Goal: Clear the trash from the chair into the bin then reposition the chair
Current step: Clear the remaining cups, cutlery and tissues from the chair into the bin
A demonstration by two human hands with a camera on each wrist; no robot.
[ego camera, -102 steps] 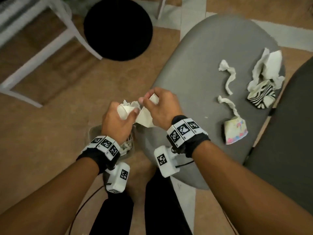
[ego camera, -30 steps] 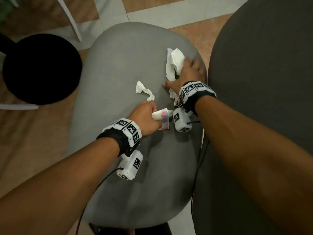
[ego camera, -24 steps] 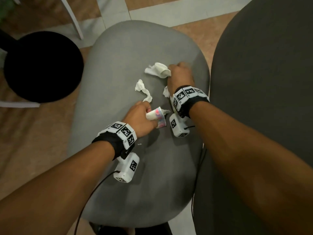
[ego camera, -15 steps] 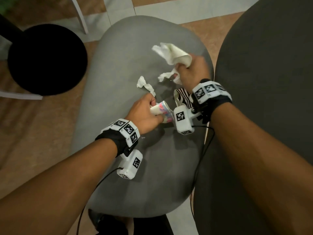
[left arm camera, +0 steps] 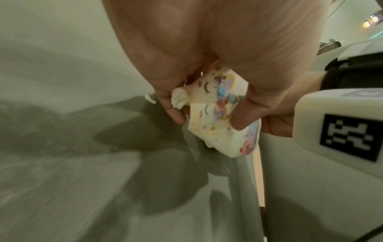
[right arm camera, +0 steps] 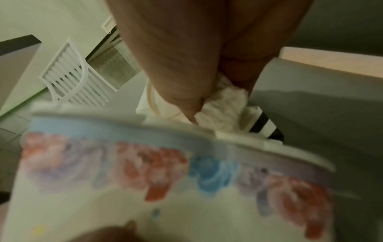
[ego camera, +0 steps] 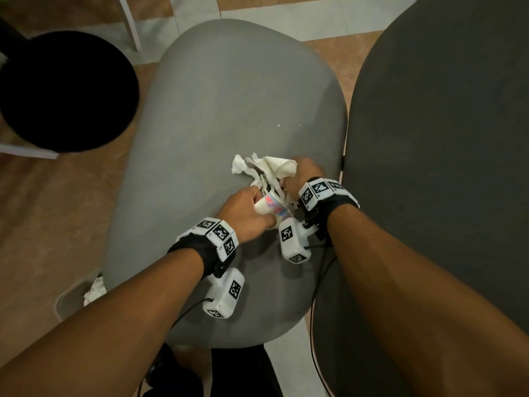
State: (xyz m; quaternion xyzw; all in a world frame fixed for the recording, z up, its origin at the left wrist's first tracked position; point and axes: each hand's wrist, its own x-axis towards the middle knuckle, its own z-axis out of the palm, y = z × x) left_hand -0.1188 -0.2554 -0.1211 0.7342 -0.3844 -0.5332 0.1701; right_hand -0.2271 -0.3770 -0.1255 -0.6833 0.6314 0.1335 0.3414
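Note:
Over the grey chair seat (ego camera: 223, 110) my left hand (ego camera: 249, 209) grips a crushed paper cup with a colourful print (ego camera: 272, 207) (left arm camera: 217, 117) (right arm camera: 165, 180), with a scrap of white tissue (left arm camera: 179, 99) pinched beside it. Just to its right my right hand (ego camera: 299, 176) (right arm camera: 207, 98) holds a bunch of white tissue paper (ego camera: 263, 167) (right arm camera: 221, 114) together with a black-and-white striped cup (right arm camera: 265, 127). The two hands nearly touch. No loose trash shows on the seat.
A small grey bin (ego camera: 71, 296) with white paper in it stands on the floor at the seat's lower left. A round black stool (ego camera: 63, 93) is at the upper left, a dark chair (ego camera: 443, 167) close on the right. Brown floor lies to the left.
My right hand has gathered the tissue and the striped cup and drawn back toward my left hand. The loose tissue strip is gone from the seat. My left hand still holds the printed cup.

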